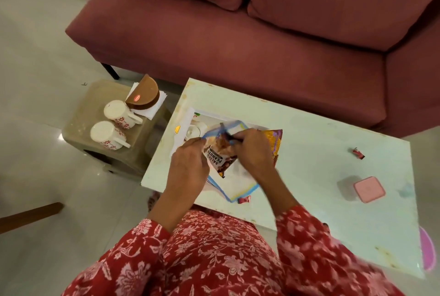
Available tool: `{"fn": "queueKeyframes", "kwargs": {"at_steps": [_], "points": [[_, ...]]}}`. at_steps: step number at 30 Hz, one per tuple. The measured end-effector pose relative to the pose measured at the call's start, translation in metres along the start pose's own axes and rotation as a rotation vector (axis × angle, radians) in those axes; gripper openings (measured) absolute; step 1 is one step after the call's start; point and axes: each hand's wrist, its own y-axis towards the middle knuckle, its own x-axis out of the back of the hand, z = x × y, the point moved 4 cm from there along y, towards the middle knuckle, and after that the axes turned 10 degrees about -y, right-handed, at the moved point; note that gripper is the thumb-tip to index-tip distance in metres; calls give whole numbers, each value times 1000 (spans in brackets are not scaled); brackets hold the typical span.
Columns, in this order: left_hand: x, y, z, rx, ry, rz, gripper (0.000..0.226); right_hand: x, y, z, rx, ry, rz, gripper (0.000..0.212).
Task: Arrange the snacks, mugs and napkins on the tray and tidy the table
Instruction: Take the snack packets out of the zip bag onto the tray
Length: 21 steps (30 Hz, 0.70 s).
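Both hands pinching the peanut packet over the tray.

My left hand [188, 162] and right hand [252, 150] are closed on the peanut packet [220, 153] above the tray [240, 188]; the mugs [112, 124] wait at nine o'clock. Judged risk: pulling unevenly could tear it, scattering peanuts across the table [309, 153].
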Motion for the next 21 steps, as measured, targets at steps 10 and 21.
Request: {"fn": "queueKeyframes", "kwargs": {"at_steps": [10, 21], "points": [[32, 33, 33, 182, 59, -170, 37, 115, -24, -77, -261, 215, -368, 17], [42, 30, 36, 203, 17, -226, 37, -65, 57, -122, -304, 7, 189, 30]]}}
